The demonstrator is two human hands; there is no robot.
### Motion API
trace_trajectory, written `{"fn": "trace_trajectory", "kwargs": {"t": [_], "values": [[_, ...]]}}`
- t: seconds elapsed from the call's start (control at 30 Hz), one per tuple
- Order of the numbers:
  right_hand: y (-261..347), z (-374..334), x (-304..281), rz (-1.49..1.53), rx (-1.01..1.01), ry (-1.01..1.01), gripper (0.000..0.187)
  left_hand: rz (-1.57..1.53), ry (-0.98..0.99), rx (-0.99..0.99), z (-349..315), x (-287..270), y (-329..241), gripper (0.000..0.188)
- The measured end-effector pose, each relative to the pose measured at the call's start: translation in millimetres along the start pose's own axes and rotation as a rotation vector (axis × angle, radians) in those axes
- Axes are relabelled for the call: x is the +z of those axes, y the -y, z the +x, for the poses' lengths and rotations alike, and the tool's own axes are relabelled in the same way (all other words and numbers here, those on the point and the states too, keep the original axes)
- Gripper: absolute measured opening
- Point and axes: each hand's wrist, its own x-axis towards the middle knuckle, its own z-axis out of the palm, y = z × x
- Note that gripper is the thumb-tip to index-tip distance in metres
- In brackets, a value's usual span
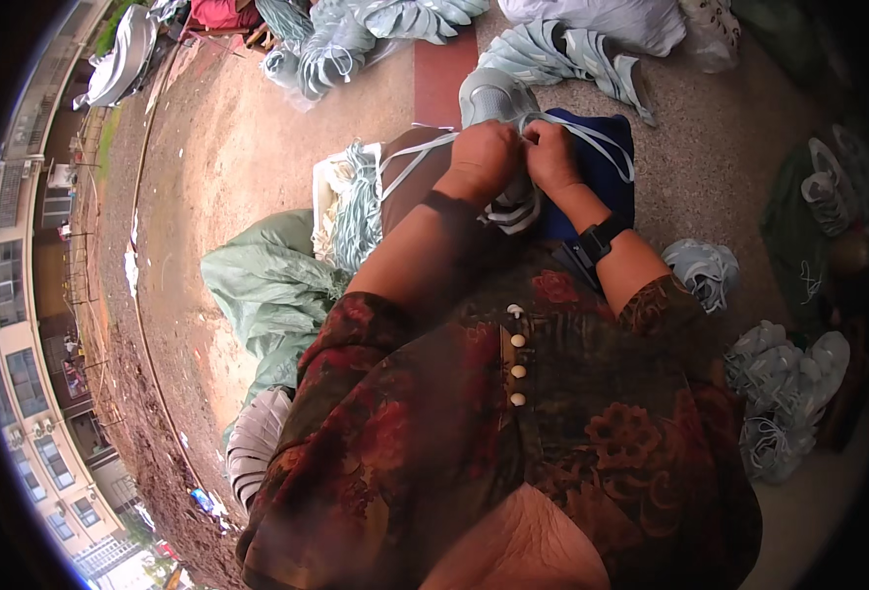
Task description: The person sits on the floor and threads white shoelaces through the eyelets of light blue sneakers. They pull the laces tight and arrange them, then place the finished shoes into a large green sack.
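Observation:
A light grey shoe [494,95] rests on my lap, toe pointing away from me. Pale laces run out from it: one lace end [417,149] stretches out to the left, and a loop of lace [600,140] curves over to the right across dark blue cloth [607,202]. My left hand [487,155] is closed in a fist over the shoe's middle, with a lace in it. Beside it my right hand [552,157] pinches the lace near the shoe's opening. The exact finger grip is partly hidden by the backs of my hands.
Left of my knees, a white container [320,185] holds bundled laces [358,211], next to a green sack [272,285]. Rows of nested shoe pieces [562,57] lie ahead. Grey shoes [786,388] are piled at the right, with another bundle [702,270] closer in.

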Motion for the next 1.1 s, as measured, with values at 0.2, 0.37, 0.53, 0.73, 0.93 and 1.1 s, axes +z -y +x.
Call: {"fn": "trace_trajectory", "kwargs": {"t": [0.2, 0.37, 0.53, 0.73, 0.93, 1.1], "values": [[18, -8, -6, -0.164, -0.314, -0.122, 0.003, -0.637, 0.053, -0.091, -58, -25, 48, 0.010], [37, -4, 1, -0.041, -0.537, 0.050, 0.006, -1.461, 0.200, -0.573, -62, -20, 66, 0.010], [36, -1, 11, -0.208, -0.516, 0.095, 0.011, -1.609, -0.044, -0.586, -41, 0, 69, 0.006], [31, -3, 15, -0.183, -0.484, 0.090, 0.019, -1.495, -0.254, -0.538, -28, 13, 62, 0.007], [29, -3, 15, -0.154, -0.460, 0.083, 0.022, -1.115, -0.318, -0.555, -23, 23, 57, 0.013], [29, -2, 15, -0.126, -0.422, 0.102, 0.017, -0.659, -0.348, -0.394, -26, 13, 44, 0.014]]}}
